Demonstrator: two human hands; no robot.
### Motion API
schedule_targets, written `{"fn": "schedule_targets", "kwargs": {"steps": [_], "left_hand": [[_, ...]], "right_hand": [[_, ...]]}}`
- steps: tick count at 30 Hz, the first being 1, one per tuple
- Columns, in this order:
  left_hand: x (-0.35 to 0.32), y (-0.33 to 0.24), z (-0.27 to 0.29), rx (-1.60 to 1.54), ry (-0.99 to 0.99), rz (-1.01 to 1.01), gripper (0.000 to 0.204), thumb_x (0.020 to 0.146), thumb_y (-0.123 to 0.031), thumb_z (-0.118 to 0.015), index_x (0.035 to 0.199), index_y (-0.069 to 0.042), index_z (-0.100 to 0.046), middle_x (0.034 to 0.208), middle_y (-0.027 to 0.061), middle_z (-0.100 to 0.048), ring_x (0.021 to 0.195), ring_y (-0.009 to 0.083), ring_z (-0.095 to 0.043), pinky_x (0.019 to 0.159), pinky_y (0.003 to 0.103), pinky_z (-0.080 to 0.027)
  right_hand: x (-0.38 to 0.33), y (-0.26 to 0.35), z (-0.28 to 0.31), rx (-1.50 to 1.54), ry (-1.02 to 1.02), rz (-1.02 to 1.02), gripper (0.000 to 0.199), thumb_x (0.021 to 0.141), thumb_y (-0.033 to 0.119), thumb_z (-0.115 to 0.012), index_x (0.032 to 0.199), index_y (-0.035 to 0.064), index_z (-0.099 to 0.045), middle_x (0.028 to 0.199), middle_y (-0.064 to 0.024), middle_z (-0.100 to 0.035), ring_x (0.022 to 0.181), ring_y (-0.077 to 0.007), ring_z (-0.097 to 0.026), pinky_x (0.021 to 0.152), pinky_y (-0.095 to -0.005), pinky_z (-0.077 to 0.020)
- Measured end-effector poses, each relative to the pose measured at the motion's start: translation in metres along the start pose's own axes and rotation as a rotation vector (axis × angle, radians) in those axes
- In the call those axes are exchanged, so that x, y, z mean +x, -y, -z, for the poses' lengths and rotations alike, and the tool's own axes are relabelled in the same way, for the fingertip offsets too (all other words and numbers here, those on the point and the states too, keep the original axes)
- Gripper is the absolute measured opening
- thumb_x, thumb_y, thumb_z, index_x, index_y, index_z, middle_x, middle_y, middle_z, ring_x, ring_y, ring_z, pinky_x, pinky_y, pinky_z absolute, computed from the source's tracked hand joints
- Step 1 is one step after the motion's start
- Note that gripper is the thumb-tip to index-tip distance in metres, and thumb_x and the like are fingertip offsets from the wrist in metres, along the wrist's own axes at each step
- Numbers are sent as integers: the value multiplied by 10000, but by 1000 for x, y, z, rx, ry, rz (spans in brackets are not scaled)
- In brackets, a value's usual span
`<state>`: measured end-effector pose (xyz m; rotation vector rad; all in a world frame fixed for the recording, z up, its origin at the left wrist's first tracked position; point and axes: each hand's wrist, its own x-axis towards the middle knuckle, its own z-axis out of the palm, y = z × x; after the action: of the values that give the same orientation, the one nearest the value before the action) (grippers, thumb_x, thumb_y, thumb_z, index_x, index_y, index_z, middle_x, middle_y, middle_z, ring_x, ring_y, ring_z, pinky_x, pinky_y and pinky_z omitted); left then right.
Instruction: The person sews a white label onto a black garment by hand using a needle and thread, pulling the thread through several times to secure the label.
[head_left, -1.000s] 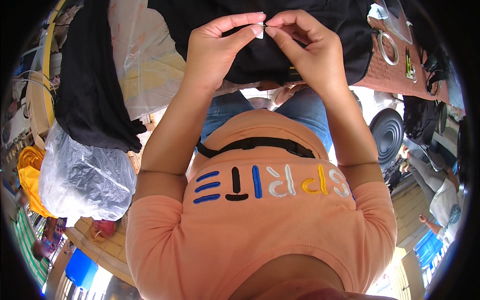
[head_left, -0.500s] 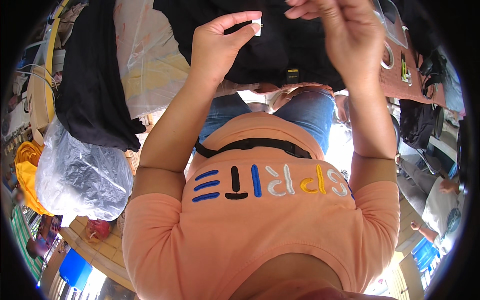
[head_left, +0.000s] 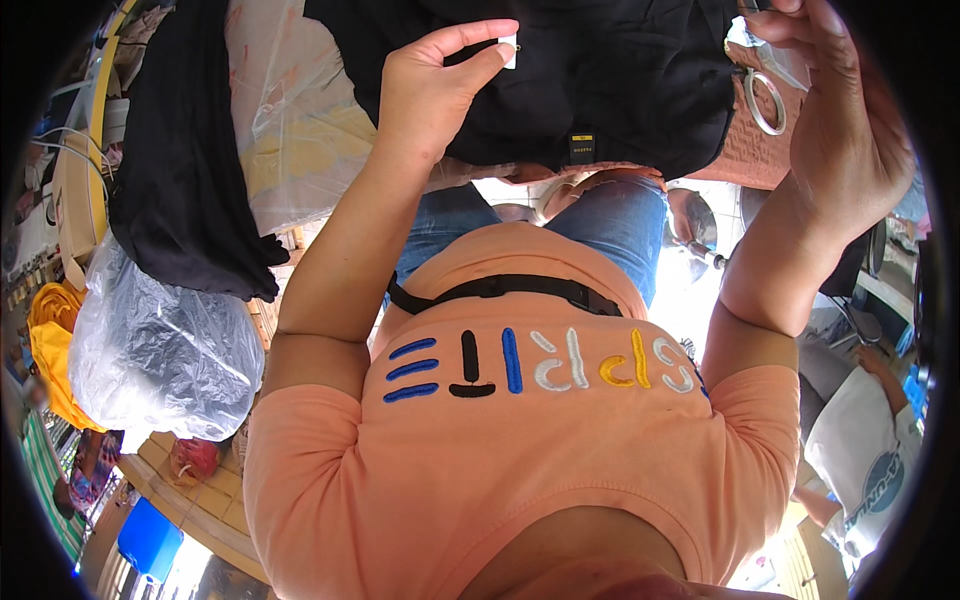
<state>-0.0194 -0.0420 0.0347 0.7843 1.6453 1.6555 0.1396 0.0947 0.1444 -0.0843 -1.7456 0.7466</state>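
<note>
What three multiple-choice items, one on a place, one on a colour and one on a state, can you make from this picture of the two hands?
1. Where is the small white piece?
A. pinched in the left hand
B. lying on the clear plastic bag
C. on the floor

2. What colour is the garment behind the hands?
A. yellow
B. black
C. white

3. How do the two hands stand to each other?
A. clasped together
B. apart
C. one on top of the other

Answers: 1 A, thumb and forefinger close on it. 2 B, the cloth is dark black. 3 B, the right hand is raised far to the right side.
</note>
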Motion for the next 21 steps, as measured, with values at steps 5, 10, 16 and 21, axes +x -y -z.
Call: {"fn": "schedule_targets", "kwargs": {"steps": [5,10,16,21], "left_hand": [[0,0,0,19,1,-9,209,783,-98,-707,991,-75,-719,827,30,-692,724,43,-608,681,165,-468],[-1,-1,-1,14,11,13,212,785,-95,-705,995,-70,-716,831,32,-692,731,45,-609,689,165,-468],[-5,-6,1,-65,44,19,215,785,-81,-703,997,-43,-708,848,38,-689,746,51,-612,704,170,-472],[-6,-9,-1,-93,69,20,216,788,-76,-699,1002,-42,-706,845,39,-688,751,54,-614,708,171,-473]], "right_hand": [[0,10,-5,-78,-43,-49,132,909,97,-582,1013,17,-591,747,-39,-625,562,-60,-588,520,-150,-475],[-5,12,-6,-184,-39,-98,68,842,4,-630,901,17,-660,775,-32,-618,657,-71,-587,585,-164,-470],[-40,-6,-20,-349,526,-208,168,729,-81,-664,855,27,-693,782,-85,-600,726,-195,-626,613,-269,-488],[-54,-18,-26,-424,571,-62,142,709,-25,-678,830,48,-694,778,-90,-605,683,-247,-632,575,-306,-501]]}}
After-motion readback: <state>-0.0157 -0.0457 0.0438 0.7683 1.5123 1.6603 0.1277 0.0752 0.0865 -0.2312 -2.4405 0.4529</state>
